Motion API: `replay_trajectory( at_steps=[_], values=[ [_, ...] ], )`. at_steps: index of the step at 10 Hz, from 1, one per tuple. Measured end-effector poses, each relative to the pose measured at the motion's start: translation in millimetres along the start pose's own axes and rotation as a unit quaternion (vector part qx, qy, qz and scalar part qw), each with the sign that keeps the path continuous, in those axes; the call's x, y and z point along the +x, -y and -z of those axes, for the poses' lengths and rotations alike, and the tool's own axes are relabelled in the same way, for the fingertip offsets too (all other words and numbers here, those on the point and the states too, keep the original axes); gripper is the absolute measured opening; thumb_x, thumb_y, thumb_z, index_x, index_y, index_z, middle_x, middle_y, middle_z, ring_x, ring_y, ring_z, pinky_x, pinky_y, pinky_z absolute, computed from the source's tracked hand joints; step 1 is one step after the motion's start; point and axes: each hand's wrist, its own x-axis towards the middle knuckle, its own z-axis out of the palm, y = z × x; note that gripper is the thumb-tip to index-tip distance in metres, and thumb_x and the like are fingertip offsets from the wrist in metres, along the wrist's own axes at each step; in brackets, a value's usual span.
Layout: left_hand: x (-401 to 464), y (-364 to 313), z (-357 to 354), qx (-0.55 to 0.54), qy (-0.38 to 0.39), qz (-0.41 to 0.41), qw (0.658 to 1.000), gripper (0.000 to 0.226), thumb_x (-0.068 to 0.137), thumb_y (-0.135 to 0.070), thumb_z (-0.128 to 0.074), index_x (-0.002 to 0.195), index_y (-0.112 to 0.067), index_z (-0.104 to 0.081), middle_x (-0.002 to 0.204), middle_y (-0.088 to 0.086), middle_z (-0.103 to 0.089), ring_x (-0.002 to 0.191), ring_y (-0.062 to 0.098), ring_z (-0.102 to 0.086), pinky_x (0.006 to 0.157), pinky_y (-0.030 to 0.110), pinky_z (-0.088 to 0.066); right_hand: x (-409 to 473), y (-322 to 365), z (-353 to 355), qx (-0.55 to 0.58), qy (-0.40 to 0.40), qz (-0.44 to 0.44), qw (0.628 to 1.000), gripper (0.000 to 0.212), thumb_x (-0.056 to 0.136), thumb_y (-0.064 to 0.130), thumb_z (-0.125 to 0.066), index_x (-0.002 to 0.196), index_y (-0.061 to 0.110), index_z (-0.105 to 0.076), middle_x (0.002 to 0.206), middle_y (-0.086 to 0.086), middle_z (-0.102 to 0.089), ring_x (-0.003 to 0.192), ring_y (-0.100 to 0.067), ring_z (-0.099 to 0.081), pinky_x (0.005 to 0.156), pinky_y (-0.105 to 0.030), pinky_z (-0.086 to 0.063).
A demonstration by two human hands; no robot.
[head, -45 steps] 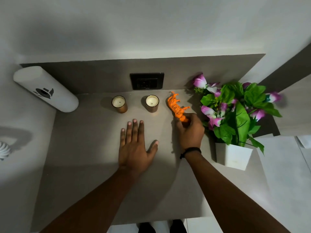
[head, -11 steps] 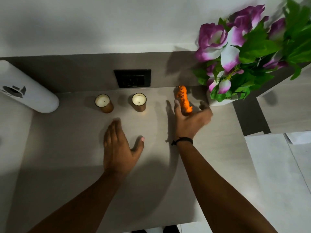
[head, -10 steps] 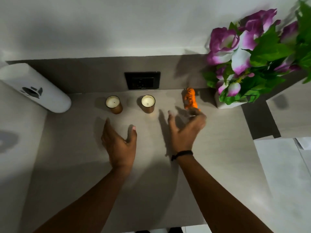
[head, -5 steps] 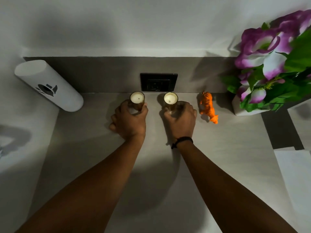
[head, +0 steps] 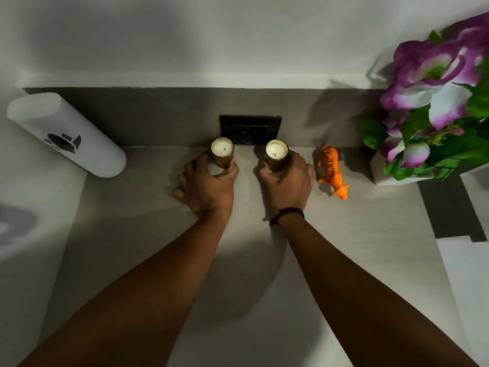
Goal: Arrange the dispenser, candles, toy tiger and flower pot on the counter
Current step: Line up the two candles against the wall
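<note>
Two small candles in brown-gold holders stand at the back of the grey counter (head: pixel 370 234). My left hand (head: pixel 206 184) is wrapped around the left candle (head: pixel 222 149); my right hand (head: pixel 287 181), with a black wristband, grips the right candle (head: pixel 276 151). An orange toy tiger (head: pixel 332 170) stands just right of my right hand, apart from it. The white flower pot (head: pixel 381 170) with purple flowers and green leaves sits at the far right. A white cylindrical dispenser (head: pixel 66 136) stands at the back left.
A black wall socket (head: pixel 250 129) is on the grey backsplash right behind the candles. The counter ends at a white wall on the left, and a dark gap (head: pixel 449 207) lies beyond its right edge.
My right hand let go of the tiger beside the pot, and both hands moved back and closed on the two candles. Over the last half second nothing has visibly shifted.
</note>
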Motion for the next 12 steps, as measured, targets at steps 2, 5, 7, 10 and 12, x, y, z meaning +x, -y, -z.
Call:
replay_trajectory(
  at_steps=[2,5,7,10,12],
  values=[
    [-20,8,19,-0.022,-0.017,0.030,0.999,0.103,0.074,-0.072,-0.079,0.153,-0.012,-0.052,0.151,0.015,-0.059,0.138,0.039,-0.054,0.110,0.050,-0.042,-54,-5,14,-0.116,0.049,0.054,0.991,0.112,0.084,0.086,-0.064,0.161,0.011,-0.033,0.160,-0.021,-0.046,0.147,-0.039,-0.045,0.122,-0.055,-0.039],
    [34,104,93,-0.195,-0.138,0.161,0.958,0.107,0.082,-0.034,-0.091,0.164,0.005,-0.034,0.164,0.027,-0.043,0.153,0.044,-0.044,0.131,0.046,-0.033,-111,-4,5,-0.280,0.286,0.364,0.841,0.087,0.103,0.084,-0.020,0.174,0.035,-0.010,0.184,-0.004,-0.013,0.171,-0.030,-0.010,0.137,-0.056,-0.015],
    [108,125,104,-0.266,-0.136,0.113,0.948,0.095,0.067,-0.042,-0.102,0.144,-0.004,-0.061,0.138,0.013,-0.072,0.123,0.016,-0.067,0.100,0.021,-0.052,-108,-7,2,-0.297,0.281,0.365,0.837,0.086,0.103,0.084,-0.020,0.174,0.039,-0.003,0.184,0.000,-0.006,0.171,-0.024,0.000,0.138,-0.055,-0.012],
    [121,123,93,-0.245,-0.133,0.103,0.955,0.080,0.071,-0.035,-0.095,0.142,-0.012,-0.067,0.136,0.006,-0.074,0.123,0.018,-0.063,0.095,0.010,-0.037,-107,-8,3,-0.309,0.297,0.365,0.827,0.087,0.103,0.084,-0.023,0.174,0.040,0.001,0.185,0.000,-0.005,0.171,-0.026,-0.002,0.137,-0.058,-0.015],
    [110,121,99,-0.247,-0.139,0.091,0.955,0.095,0.064,-0.041,-0.098,0.145,-0.009,-0.061,0.139,0.009,-0.072,0.127,0.026,-0.070,0.107,0.033,-0.056,-105,-7,4,-0.299,0.298,0.376,0.825,0.088,0.102,0.086,-0.022,0.174,0.040,-0.002,0.184,0.000,-0.006,0.171,-0.026,-0.003,0.137,-0.058,-0.014]
  ],
)
